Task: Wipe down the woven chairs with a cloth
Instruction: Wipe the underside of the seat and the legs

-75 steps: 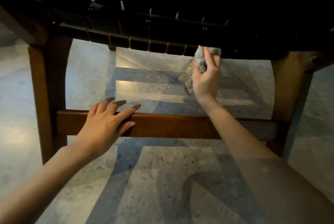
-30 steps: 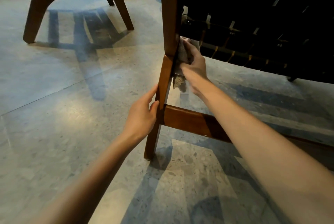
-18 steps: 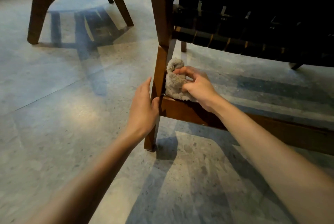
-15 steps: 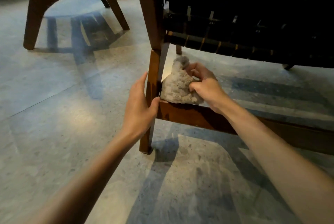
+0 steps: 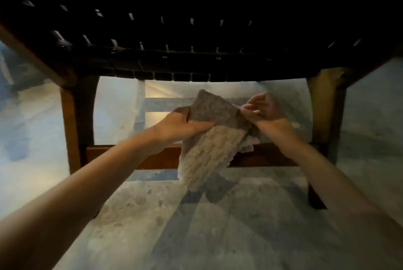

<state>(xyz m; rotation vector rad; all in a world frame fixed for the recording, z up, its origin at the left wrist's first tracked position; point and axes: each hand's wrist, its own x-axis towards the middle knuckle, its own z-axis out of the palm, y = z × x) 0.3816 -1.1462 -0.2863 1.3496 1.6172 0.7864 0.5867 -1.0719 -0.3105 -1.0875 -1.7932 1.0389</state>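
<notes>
Both left hand (image 5: 185, 126) and right hand (image 5: 265, 111) pinch cloth (image 5: 214, 141) edges, midair beneath woven chair (image 5: 196, 30).

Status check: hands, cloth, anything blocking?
Both grip cloth: left hand, right hand. Cloth spread between them, below woven seat, before lower rail. Nothing in the way.

Speckled grey stone floor (image 5: 218, 237); striped shadows (image 5: 157, 103), sunlit patch (image 5: 162, 90)
</notes>
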